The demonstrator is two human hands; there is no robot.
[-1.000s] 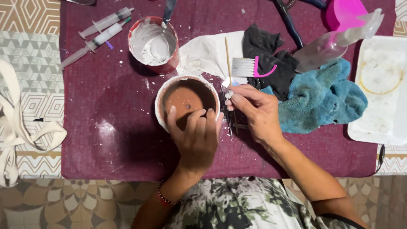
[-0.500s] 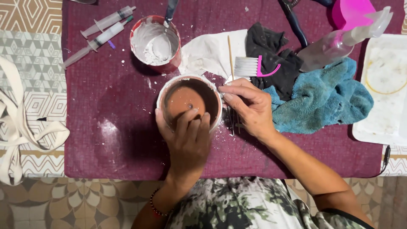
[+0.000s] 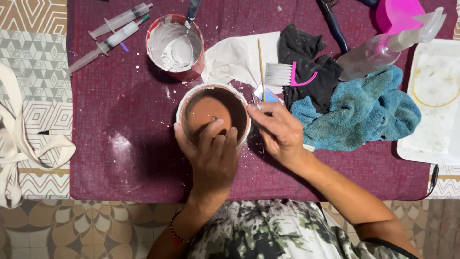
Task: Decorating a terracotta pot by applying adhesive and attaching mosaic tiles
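A terracotta pot [image 3: 211, 108] with a white-coated rim stands on the maroon cloth [image 3: 120, 144]. My left hand [image 3: 213, 158] grips its near wall, thumb outside and fingers reaching down inside. My right hand [image 3: 280, 132] is at the pot's right rim, its fingers pinched on a small thin tool [image 3: 254, 101] that touches the rim; the tool is too small to make out. A small blue item [image 3: 271, 96] lies just beyond my right fingers.
Behind the pot are a red cup of white paste [image 3: 175, 45], two syringes [image 3: 115, 29], a white rag [image 3: 235, 57], a wooden stick [image 3: 261, 62] and a pink-handled brush [image 3: 287, 74]. At the right are a black cloth [image 3: 311, 57], a blue towel [image 3: 364, 110], a spray bottle [image 3: 383, 45] and a white tray [image 3: 433, 96].
My left fingers have slid further into the pot. My right hand has moved in from beside the pot to its right rim.
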